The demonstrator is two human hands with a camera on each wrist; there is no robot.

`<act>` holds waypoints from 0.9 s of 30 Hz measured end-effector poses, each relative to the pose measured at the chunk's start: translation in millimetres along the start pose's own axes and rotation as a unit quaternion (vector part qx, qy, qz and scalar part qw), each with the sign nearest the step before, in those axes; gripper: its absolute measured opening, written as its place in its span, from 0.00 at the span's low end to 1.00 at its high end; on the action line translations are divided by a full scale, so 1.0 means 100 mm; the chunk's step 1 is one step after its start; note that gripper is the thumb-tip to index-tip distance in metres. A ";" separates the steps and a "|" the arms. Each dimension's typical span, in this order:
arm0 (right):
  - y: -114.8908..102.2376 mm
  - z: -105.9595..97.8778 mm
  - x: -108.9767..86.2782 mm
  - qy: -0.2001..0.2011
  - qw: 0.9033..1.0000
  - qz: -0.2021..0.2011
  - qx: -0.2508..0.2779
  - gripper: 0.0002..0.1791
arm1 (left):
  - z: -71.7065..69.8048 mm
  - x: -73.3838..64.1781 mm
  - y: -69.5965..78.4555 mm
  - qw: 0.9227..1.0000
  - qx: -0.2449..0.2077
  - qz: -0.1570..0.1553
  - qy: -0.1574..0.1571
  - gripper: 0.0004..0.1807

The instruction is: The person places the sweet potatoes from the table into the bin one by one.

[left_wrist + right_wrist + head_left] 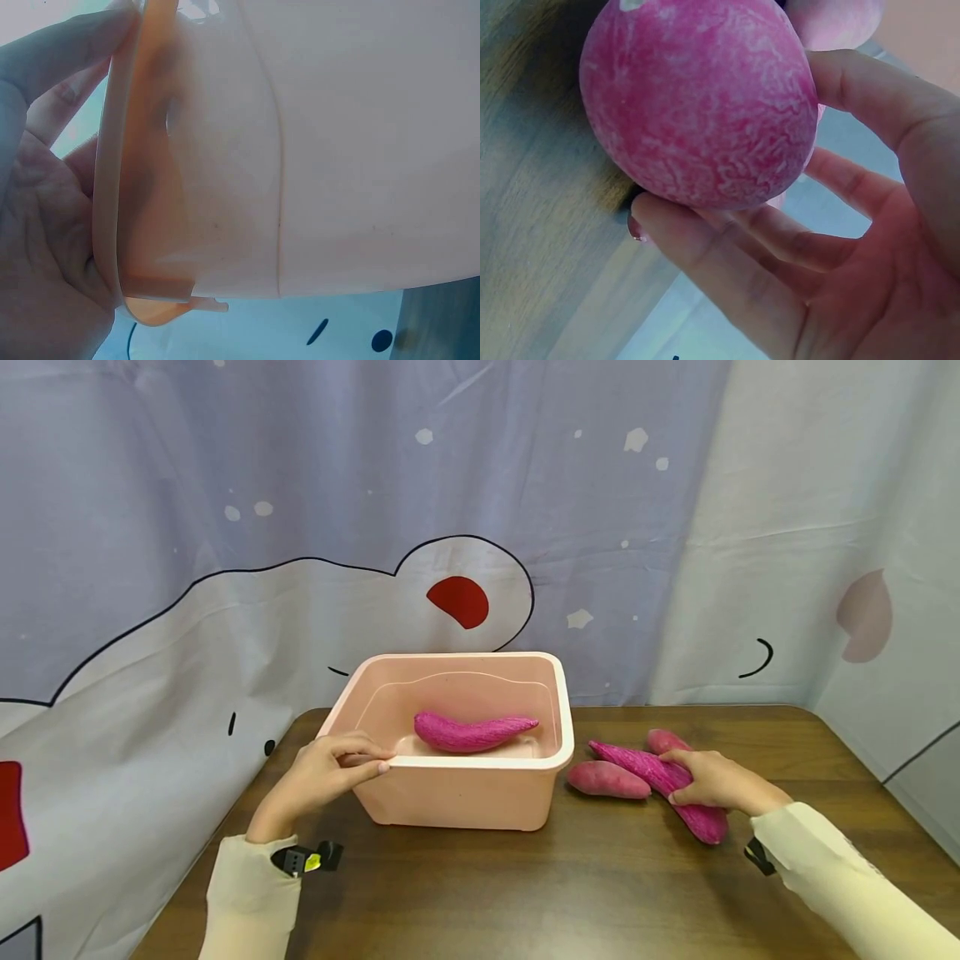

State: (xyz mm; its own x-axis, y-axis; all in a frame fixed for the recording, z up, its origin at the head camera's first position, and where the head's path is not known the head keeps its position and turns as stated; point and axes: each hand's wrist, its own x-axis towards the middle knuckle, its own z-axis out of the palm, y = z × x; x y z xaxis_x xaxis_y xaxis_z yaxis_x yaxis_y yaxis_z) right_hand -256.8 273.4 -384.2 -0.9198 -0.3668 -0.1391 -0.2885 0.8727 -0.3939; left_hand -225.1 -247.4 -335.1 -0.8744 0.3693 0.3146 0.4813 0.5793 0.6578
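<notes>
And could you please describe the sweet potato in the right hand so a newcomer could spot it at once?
Find the pink bin on the wooden table, then look to its right. There the right hand grips the long, slanting sweet potato. Its streaky magenta skin sets it apart from the smoother pink potato nearest the bin and the pink one behind.

The tub (465, 795) stands left of three sweet potatoes (651, 772).

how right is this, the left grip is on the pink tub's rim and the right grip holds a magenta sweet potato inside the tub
Not inside: the head view shows the right grip holding the magenta sweet potato outside the pink tub, to the tub's right. The left grip is indeed on the tub's rim.
</notes>
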 end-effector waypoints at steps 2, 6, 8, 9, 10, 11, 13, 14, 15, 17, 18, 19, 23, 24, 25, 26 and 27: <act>0.01 0.01 0.00 0.004 1.000 -0.004 -0.004 0.35 | 0.00 0.00 0.00 1.000 0.000 -0.001 0.000 0.07; 0.02 0.02 0.01 0.011 1.000 -0.011 -0.012 0.35 | 0.00 0.00 0.01 1.000 0.010 0.004 0.003 0.08; 0.02 0.02 0.01 0.013 1.000 -0.014 -0.014 0.35 | 0.00 0.00 0.01 1.000 0.019 0.007 0.006 0.08; 0.02 0.02 0.01 0.013 1.000 -0.014 -0.014 0.35 | 0.00 0.00 0.00 1.000 0.021 0.008 0.007 0.08; 0.02 0.02 0.01 0.014 1.000 -0.015 -0.014 0.35 | 0.01 0.00 0.00 1.000 0.024 0.009 0.007 0.08; 0.02 0.02 0.01 0.015 1.000 -0.015 -0.014 0.35 | 0.01 0.00 -0.01 1.000 0.026 0.009 0.008 0.08; 0.02 0.02 0.01 0.015 1.000 -0.016 -0.012 0.35 | 0.01 0.00 -0.02 1.000 0.024 0.009 0.006 0.08; 0.03 0.02 0.01 0.015 1.000 -0.016 -0.011 0.35 | 0.01 0.00 -0.02 1.000 0.021 0.008 0.004 0.09; 0.02 0.02 0.01 0.015 1.000 -0.014 -0.009 0.35 | 0.01 0.00 -0.02 1.000 0.017 0.008 0.003 0.08; 0.02 0.02 0.01 0.017 1.000 -0.012 -0.007 0.35 | 0.00 0.00 -0.02 1.000 0.008 0.007 0.000 0.08; 0.03 0.02 0.01 0.017 1.000 -0.014 -0.007 0.35 | 0.00 0.00 -0.02 1.000 0.005 0.005 -0.001 0.08; 0.03 0.02 0.01 0.017 1.000 -0.013 -0.007 0.35 | 0.00 -0.01 -0.02 1.000 0.002 0.004 -0.001 0.08; 0.02 0.02 0.01 0.016 1.000 -0.010 -0.004 0.35 | 0.00 -0.01 -0.02 1.000 0.001 0.003 0.000 0.09; 0.02 0.02 0.01 0.015 1.000 -0.009 -0.003 0.35 | 0.00 -0.01 -0.02 1.000 0.002 0.002 0.001 0.09; 0.02 0.02 0.01 0.014 1.000 -0.008 -0.001 0.35 | 0.00 -0.01 -0.02 1.000 0.003 0.003 0.002 0.09; 0.02 0.02 0.00 0.013 1.000 -0.006 0.001 0.35 | 0.00 -0.01 -0.02 1.000 0.004 0.003 0.002 0.09; 0.01 0.01 0.00 0.014 1.000 -0.008 0.001 0.35 | 0.00 -0.01 -0.03 1.000 0.005 0.004 0.003 0.09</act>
State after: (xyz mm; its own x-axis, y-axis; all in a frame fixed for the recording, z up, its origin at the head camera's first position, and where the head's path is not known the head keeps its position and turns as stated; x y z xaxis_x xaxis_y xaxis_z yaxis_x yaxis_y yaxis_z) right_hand -256.7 274.3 -386.0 -0.9223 -0.3715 -0.1070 -0.3028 0.8663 -0.3972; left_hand -225.5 -249.1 -337.1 -0.8712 0.3694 0.3234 0.4884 0.5845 0.6480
